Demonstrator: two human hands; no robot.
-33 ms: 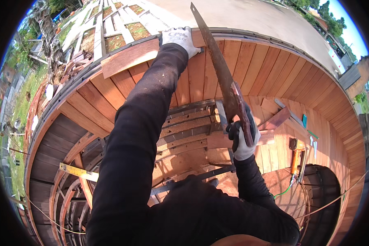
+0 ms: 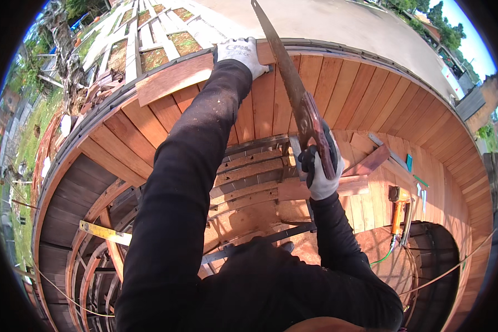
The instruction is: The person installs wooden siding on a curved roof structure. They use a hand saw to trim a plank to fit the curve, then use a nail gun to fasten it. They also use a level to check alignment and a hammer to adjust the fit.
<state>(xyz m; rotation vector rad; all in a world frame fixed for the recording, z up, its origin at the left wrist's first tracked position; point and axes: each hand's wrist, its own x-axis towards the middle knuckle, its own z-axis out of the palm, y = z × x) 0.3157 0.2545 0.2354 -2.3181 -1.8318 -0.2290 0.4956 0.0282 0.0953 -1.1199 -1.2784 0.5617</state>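
Right hand [image 2: 320, 172] in a white glove, fist wrapped tight around the hand saw [image 2: 293, 88] handle, blade running up and away across the curved wooden deck [image 2: 365, 94]; left hand [image 2: 240, 52], gloved, pressed flat on a loose plank [image 2: 174, 80] just beside the blade

No change is visible: my left hand [image 2: 240, 52], my right hand [image 2: 319, 171] and the saw [image 2: 290, 83] show no shift in position.
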